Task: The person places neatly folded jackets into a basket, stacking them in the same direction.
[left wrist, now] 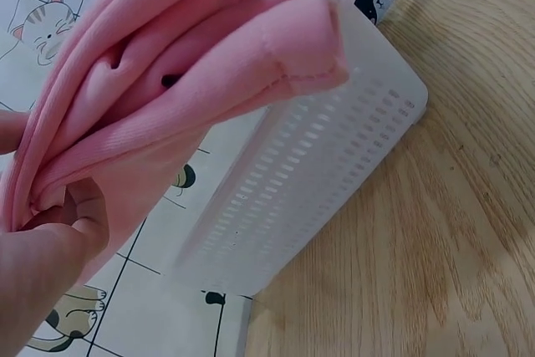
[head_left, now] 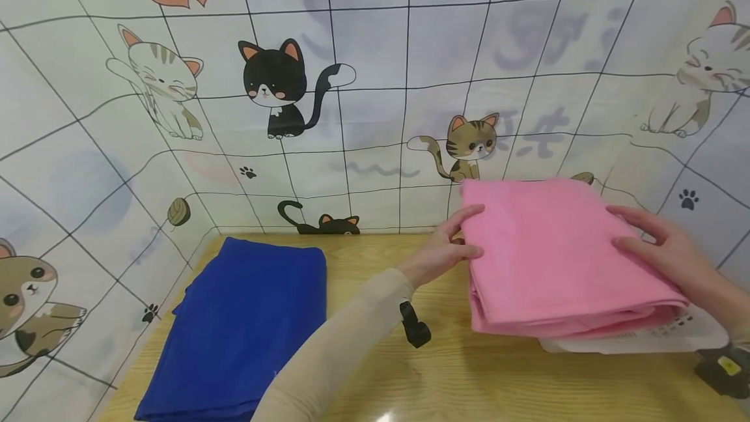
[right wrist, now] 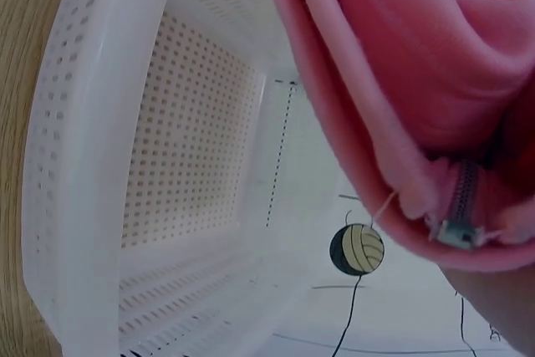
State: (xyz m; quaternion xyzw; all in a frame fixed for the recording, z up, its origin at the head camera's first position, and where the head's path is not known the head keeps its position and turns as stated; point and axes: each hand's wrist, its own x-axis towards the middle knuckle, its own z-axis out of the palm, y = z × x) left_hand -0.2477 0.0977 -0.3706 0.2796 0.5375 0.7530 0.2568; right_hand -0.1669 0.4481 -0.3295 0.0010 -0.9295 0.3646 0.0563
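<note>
A folded pink garment (head_left: 545,253) is held up over the right side of the table. My left hand (head_left: 441,249) grips its left edge, with thumb and fingers around the folded layers in the left wrist view (left wrist: 71,227). On the opposite edge my right hand (head_left: 674,259) holds it, thumb on the top face. A metal zipper end (right wrist: 458,232) shows at a corner of the cloth in the right wrist view. Beneath the garment stands a white perforated plastic basket (head_left: 644,338), mostly covered in the head view; its inside wall (right wrist: 192,140) and holes appear in the right wrist view.
A folded blue garment (head_left: 246,324) lies flat on the left of the wood-grain table (head_left: 387,376). A cat-printed, grid-lined sheet (head_left: 375,109) hangs behind and at both sides of the table.
</note>
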